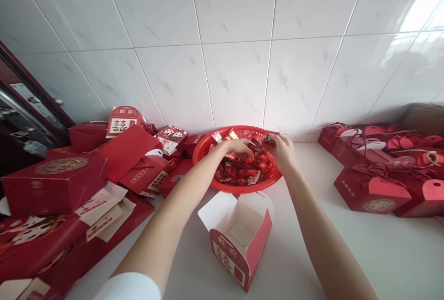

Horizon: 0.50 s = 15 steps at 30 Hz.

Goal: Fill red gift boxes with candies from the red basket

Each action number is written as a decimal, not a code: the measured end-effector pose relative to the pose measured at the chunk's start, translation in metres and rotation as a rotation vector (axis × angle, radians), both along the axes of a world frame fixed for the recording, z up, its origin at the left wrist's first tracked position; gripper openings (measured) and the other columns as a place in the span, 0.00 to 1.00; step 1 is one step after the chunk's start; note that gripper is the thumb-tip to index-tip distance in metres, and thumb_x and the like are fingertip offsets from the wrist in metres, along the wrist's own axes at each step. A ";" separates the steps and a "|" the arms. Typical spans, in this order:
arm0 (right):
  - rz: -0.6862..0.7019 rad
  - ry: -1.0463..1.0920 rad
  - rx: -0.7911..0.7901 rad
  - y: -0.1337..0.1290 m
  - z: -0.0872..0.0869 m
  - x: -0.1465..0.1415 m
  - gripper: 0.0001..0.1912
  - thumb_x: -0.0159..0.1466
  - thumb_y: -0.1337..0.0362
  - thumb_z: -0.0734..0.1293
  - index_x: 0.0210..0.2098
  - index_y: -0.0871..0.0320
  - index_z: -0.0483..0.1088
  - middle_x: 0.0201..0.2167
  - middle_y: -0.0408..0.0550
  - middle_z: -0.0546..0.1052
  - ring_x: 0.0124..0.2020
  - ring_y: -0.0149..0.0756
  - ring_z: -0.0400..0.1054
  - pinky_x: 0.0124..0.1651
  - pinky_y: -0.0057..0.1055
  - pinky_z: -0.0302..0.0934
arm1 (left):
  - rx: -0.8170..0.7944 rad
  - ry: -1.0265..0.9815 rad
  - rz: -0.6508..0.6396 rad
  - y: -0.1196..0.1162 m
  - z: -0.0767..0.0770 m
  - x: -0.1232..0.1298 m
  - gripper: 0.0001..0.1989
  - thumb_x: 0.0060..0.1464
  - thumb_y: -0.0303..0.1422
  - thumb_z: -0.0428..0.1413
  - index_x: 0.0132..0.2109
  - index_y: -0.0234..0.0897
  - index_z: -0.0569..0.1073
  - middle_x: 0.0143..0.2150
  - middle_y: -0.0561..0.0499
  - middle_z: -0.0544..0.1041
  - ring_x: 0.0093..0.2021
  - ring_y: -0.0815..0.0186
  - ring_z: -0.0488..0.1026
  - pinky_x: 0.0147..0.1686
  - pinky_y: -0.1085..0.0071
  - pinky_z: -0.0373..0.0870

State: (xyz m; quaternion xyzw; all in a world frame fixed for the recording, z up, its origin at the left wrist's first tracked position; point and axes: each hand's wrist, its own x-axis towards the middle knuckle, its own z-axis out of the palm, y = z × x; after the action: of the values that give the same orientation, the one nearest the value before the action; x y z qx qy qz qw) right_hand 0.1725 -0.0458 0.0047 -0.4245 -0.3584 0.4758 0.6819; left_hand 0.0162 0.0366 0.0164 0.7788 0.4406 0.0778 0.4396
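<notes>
A red plastic basket (239, 190) with perforated sides stands against the wall, holding many wrapped candies (243, 170), mostly red. My left hand (239, 147) is inside it with the fingers curled down over the candies; what lies under the fingertips is hidden. At the basket's right rim, my right hand (283, 152) pinches a dark red wrapped candy (269, 142) between thumb and fingers. Between my forearms, in front of the basket, an open red gift box (239, 244) stands upright with its flaps spread. Its white inside shows, with nothing in it.
On the left, red boxes (55, 179) and flattened card pieces (104, 212) are heaped up. Closed red gift boxes with cord handles (373, 193) stand in rows at the right. White tiles (236, 78) rise behind the white tabletop (312, 244).
</notes>
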 end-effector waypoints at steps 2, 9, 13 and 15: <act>0.008 -0.021 0.008 0.000 0.000 0.000 0.06 0.53 0.59 0.69 0.27 0.55 0.73 0.25 0.44 0.78 0.31 0.38 0.75 0.35 0.32 0.72 | -0.107 -0.189 0.036 -0.001 0.006 -0.003 0.11 0.37 0.25 0.67 0.33 0.36 0.81 0.33 0.49 0.82 0.35 0.59 0.79 0.38 0.64 0.76; 0.013 -0.068 0.023 0.000 -0.001 0.000 0.09 0.54 0.56 0.68 0.26 0.55 0.71 0.25 0.46 0.80 0.31 0.39 0.76 0.32 0.31 0.69 | -0.051 -0.215 0.003 0.003 0.006 -0.013 0.20 0.39 0.27 0.66 0.44 0.40 0.82 0.39 0.50 0.83 0.39 0.61 0.79 0.38 0.69 0.76; 0.018 -0.096 0.029 0.001 -0.002 0.000 0.11 0.53 0.53 0.69 0.27 0.55 0.71 0.25 0.45 0.79 0.31 0.39 0.76 0.32 0.31 0.69 | 0.137 -0.070 0.057 0.012 0.004 -0.019 0.18 0.40 0.27 0.63 0.42 0.42 0.83 0.36 0.52 0.83 0.37 0.63 0.79 0.36 0.72 0.74; 0.014 -0.089 0.019 0.001 -0.002 0.000 0.11 0.53 0.54 0.69 0.27 0.55 0.71 0.24 0.45 0.79 0.31 0.39 0.76 0.32 0.31 0.68 | 0.291 -0.082 0.189 0.019 0.006 -0.025 0.16 0.41 0.25 0.60 0.40 0.41 0.83 0.36 0.50 0.84 0.37 0.62 0.79 0.36 0.71 0.74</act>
State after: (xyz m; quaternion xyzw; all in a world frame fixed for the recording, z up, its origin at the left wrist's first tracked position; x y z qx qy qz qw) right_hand 0.1728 -0.0443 0.0025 -0.4362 -0.3959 0.4576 0.6661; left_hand -0.0091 0.0553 0.0225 0.7856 0.4774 0.2134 0.3306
